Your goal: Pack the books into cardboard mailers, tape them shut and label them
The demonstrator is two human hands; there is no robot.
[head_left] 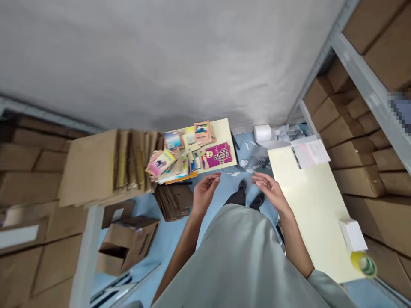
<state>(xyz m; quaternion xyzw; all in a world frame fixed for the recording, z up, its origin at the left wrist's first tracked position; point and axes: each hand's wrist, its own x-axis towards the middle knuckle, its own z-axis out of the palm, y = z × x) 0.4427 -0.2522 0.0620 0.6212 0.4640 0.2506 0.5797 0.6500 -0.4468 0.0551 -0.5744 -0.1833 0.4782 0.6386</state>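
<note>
My left hand (pixel 205 191) is held out in front of me, palm turned inward and fingers loosely apart, holding nothing. My right hand (pixel 269 188) mirrors it a little to the right, fingers spread and empty. Both hover above the blue floor, over my black shoes (pixel 243 185). Closest to my left hand is the edge of a pale yellow table (pixel 224 128) strewn with several colourful books, among them a magenta book (pixel 218 155). My right hand is next to a second pale yellow table (pixel 313 201).
Flattened cardboard sheets (pixel 105 164) stand stacked left of the books. Open cardboard boxes (pixel 128 241) lie on the floor. Papers (pixel 310 153), a white box (pixel 352 234) and a yellow bottle (pixel 362 263) sit on the right table. Shelves of cartons (pixel 353 128) line the right side; a white roll (pixel 262 133) lies beyond.
</note>
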